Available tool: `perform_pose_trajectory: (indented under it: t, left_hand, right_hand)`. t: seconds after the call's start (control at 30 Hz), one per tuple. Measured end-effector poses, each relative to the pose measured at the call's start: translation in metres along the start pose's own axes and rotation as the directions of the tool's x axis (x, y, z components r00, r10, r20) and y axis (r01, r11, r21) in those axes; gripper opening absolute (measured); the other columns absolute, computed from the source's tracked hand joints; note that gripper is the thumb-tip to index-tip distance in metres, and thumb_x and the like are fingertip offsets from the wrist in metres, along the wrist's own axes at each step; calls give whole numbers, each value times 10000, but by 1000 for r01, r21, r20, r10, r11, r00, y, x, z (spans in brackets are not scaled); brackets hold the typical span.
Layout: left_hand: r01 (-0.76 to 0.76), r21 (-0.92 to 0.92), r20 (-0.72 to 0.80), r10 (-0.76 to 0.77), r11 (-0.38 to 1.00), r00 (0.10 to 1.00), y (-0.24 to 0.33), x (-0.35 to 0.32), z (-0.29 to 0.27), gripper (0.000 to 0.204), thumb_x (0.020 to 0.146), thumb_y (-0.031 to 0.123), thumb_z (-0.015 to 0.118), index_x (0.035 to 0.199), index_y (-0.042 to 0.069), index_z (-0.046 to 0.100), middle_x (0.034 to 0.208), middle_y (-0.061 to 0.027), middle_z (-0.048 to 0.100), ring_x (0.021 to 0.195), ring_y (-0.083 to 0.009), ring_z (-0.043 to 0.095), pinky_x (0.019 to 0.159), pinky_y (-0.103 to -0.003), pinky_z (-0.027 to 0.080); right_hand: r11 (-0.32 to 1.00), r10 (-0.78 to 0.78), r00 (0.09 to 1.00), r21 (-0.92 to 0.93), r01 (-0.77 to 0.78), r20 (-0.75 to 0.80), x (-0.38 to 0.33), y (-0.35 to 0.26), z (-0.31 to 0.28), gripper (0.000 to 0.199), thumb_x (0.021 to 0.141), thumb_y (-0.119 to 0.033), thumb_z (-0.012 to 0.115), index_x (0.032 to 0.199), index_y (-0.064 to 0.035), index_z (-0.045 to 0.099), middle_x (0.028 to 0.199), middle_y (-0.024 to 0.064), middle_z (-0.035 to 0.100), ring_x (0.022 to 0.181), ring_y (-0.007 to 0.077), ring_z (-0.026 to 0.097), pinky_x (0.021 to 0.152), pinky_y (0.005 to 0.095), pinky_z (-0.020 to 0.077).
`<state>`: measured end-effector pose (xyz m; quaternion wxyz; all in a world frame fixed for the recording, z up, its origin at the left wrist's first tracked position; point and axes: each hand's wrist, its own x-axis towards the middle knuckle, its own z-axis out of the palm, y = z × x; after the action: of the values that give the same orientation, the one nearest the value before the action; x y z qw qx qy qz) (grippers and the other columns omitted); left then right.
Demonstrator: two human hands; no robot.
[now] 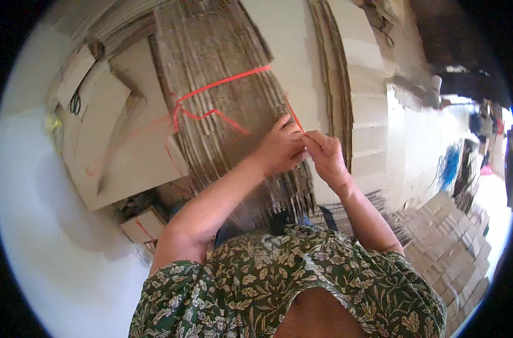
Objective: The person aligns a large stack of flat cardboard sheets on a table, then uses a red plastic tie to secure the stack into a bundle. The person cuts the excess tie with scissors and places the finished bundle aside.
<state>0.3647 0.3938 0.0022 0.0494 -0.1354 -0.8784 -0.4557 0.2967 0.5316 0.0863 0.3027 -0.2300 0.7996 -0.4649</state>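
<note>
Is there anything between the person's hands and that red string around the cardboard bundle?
Nothing visible. Both the left hand and right hand already pinch the red string where it crosses the stack of flattened cardboard.

Cardboard workshop — flattened carton stacks (222, 84), folded boxes (454, 248)

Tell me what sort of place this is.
Probably a cardboard packing or recycling workshop: both hands, left hand and right hand, pinch red string around a bundle of flattened cardboard, with more cardboard stacks nearby.
</note>
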Motion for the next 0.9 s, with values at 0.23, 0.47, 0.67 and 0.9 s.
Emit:
perform_pose_trajectory:
  t: [0.23,0.47,0.67,0.9]
  left_hand:
    - [597,9,-831,-326,802,451,24,-135,-50,244,865,83,622,1089,-6,585,1032,-163,588,954,-337,549,856,-433,432]
    - [759,-406,-623,-762,509,177,-4,-141,-7,303,938,171,559,1165,-30,576,1035,-174,611,956,-237,600,828,-335,475]
    - [402,-723,-450,-825,561,342,-4,-160,-27,249,935,118,519,1106,-35,618,1061,-149,634,966,-204,601,838,-332,478]
    - [770,-200,-714,-629,606,309,-59,-187,-35,291,929,140,539,1179,2,593,1085,-152,656,982,-295,641,845,-364,506]
  right_hand:
    - [913,-382,902,-66,402,203,28,-28,27,153,873,-69,579,1006,-36,648,750,183,619,724,377,620,613,409,498]
    - [758,-478,638,-83,647,604,39,-35,89,342,765,-2,581,1095,-72,637,790,154,644,689,347,633,573,423,505]
    - [525,-667,495,-121,843,557,62,-32,141,258,687,-89,606,943,-114,626,847,75,632,815,298,614,709,414,510]
    - [396,-712,348,-61,916,610,76,-18,164,157,675,-117,614,831,-105,626,817,57,576,983,287,557,1039,530,355]
